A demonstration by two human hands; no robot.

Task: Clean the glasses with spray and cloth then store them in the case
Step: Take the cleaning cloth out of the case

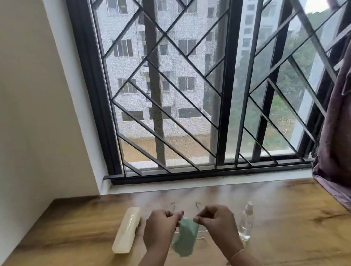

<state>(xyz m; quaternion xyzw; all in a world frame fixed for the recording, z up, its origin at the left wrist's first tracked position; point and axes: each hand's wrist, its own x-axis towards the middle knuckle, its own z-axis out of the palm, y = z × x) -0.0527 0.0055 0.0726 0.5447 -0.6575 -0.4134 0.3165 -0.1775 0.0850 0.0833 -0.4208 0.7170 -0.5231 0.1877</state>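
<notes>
My left hand (162,225) and my right hand (215,222) are raised a little above the wooden table (74,229), both with curled fingers. Between them they hold thin-framed glasses (201,234), whose temple tips stick up behind the knuckles. A green cloth (185,239) hangs down between the hands, pinched against the glasses. The cream glasses case (125,230) lies closed on the table to the left of my left hand. A clear spray bottle (246,220) stands upright just right of my right hand.
A barred window with a dark frame (193,172) rises behind the table. A white wall (27,120) borders the left side. A purple curtain (342,144) hangs at the right and drapes onto the table's far right corner.
</notes>
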